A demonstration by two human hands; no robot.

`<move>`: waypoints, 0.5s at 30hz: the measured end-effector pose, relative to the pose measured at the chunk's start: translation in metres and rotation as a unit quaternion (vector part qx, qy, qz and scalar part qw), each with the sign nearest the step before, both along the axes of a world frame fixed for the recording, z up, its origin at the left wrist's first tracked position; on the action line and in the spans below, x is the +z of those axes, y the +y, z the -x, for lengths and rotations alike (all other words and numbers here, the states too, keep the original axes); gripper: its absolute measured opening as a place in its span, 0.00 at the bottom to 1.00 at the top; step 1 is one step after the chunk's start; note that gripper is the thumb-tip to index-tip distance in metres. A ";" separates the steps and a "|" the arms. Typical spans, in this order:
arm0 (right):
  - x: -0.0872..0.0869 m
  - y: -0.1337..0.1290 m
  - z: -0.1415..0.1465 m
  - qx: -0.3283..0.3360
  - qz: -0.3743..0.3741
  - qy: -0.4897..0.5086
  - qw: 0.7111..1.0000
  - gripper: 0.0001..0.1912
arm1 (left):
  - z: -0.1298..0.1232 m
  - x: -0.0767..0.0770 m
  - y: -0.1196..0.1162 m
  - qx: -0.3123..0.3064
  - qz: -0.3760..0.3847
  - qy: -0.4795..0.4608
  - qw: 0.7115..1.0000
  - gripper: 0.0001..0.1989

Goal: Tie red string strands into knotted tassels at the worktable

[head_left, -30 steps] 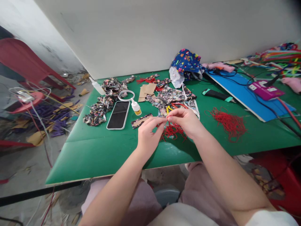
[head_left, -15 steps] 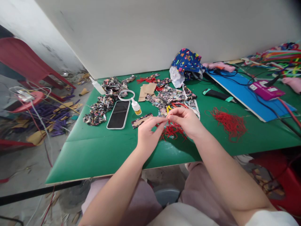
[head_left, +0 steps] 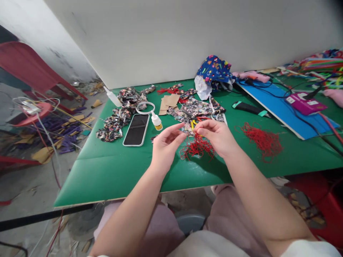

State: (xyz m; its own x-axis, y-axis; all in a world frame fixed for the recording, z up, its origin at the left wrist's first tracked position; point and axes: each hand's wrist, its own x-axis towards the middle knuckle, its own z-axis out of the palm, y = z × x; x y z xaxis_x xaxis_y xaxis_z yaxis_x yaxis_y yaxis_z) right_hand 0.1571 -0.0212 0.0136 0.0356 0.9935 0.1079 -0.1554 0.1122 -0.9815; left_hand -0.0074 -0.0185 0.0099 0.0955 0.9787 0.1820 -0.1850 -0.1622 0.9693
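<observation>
Tangled red cords (head_left: pixel 197 148) hang in a loose bunch under my right hand (head_left: pixel 217 136), whose thumb and fingers pinch them at the top. Just left of the bunch is my left hand (head_left: pixel 167 145), its thumb and fingers apart with nothing seen between them. Pliers with yellow and red handles (head_left: pixel 193 124) lie behind my hands on floral cloth pieces (head_left: pixel 190 110). A small glue bottle with a yellow label (head_left: pixel 156 122) stands behind my left hand, beside a phone (head_left: pixel 136 130).
A second heap of red cord (head_left: pixel 263 141) lies right on the green table (head_left: pixel 107 178). Beyond it are a black cutter (head_left: pixel 250 108), a blue board (head_left: pixel 286 110) and a purple box (head_left: pixel 305 102). Brown card pieces (head_left: pixel 169 102) and a white ring (head_left: pixel 145 107) lie further back.
My left hand has drawn away to the left and its fingers have parted. My right hand still pinches the red cords, which now show more fully between my hands.
</observation>
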 end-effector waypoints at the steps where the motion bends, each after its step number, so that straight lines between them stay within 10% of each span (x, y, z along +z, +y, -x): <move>1: -0.001 0.000 0.001 0.005 0.006 -0.004 1.000 0.09 | 0.000 -0.001 0.000 -0.009 0.003 -0.011 1.000 0.16; 15: 0.002 -0.003 0.006 0.088 -0.025 -0.018 0.996 0.03 | -0.002 -0.001 0.000 -0.091 0.019 -0.039 0.995 0.22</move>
State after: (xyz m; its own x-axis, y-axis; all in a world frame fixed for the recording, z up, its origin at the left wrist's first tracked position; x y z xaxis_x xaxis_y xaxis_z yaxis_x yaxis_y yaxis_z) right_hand 0.1509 -0.0245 0.0159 -0.1426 0.9774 0.1563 -0.1420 0.1361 -0.9805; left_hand -0.0053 -0.0189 0.0088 0.2592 0.9525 0.1596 -0.2832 -0.0830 0.9554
